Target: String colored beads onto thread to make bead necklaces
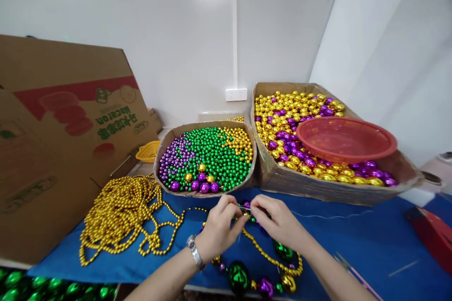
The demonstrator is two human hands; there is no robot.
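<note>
My left hand [221,222], with a silver watch on its wrist, has thumb and fingers pinched together. My right hand [278,224] is pinched close beside it. A thin pale string [332,216] trails from my right hand over the blue cloth, and a short stretch of it shows between both hands. Below them lies a beaded necklace with a large green ball [238,276], a purple ball [265,287] and a gold ball [288,283]. A strand of small gold beads [259,249] runs inside its loop. My fingers partly hide the necklace's upper end.
A shallow box of small beads [212,155] stands ahead. To its right, a larger box of gold and purple beads [278,141] bears a red basin [348,138]. Gold bead strands [120,211] pile up left, by a cardboard box [70,141]. Scissors [356,275] lie right.
</note>
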